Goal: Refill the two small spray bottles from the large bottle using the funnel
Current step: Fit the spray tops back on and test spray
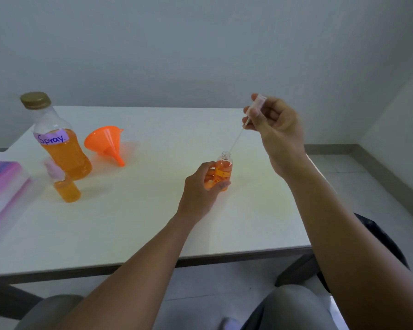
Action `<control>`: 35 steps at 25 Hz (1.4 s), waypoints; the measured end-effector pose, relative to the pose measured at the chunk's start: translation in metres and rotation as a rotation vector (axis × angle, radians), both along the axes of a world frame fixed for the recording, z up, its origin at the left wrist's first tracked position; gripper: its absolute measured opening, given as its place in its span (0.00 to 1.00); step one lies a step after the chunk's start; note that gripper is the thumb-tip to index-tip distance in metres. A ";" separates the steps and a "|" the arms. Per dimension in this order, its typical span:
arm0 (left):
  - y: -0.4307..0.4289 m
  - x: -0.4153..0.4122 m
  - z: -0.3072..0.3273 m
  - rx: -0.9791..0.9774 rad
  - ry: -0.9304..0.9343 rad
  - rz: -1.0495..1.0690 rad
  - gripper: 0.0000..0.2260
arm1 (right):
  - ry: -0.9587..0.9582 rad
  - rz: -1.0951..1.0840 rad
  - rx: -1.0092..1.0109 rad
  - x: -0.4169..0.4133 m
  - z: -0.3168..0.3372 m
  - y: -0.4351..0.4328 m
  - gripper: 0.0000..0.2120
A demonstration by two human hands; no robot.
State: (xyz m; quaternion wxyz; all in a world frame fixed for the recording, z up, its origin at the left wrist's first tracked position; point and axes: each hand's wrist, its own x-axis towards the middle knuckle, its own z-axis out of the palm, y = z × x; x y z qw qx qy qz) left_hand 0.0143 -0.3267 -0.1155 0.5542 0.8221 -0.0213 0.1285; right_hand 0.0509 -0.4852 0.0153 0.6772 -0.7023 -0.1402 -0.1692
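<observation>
left hand (199,188) grips the small clear plastic bottle of orange liquid (225,168) upright, and up-right of that bottle the right hand (273,129) pinches the clear spray pump head (260,98), its thin dip tube (236,139) slanting down to the open neck.

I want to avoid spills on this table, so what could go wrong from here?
1. The right hand pinches the spray head with its tube slanted over the open bottle; if the tube is wet, it may drip on the table.
2. The bottle is uncapped and steadied only by the left hand; a nudge could tip it.
3. It already looks nearly full, so pouring more through the funnel might overflow it.
</observation>
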 end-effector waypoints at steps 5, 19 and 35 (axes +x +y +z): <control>0.001 -0.001 0.001 0.010 -0.010 0.001 0.21 | -0.088 -0.038 -0.037 -0.003 -0.002 0.007 0.12; 0.002 0.001 0.000 -0.040 0.013 -0.023 0.22 | 0.098 0.138 -0.440 0.000 -0.036 0.010 0.12; 0.003 0.007 -0.005 -0.003 -0.027 -0.049 0.20 | 0.089 0.200 -0.559 -0.001 -0.040 0.001 0.23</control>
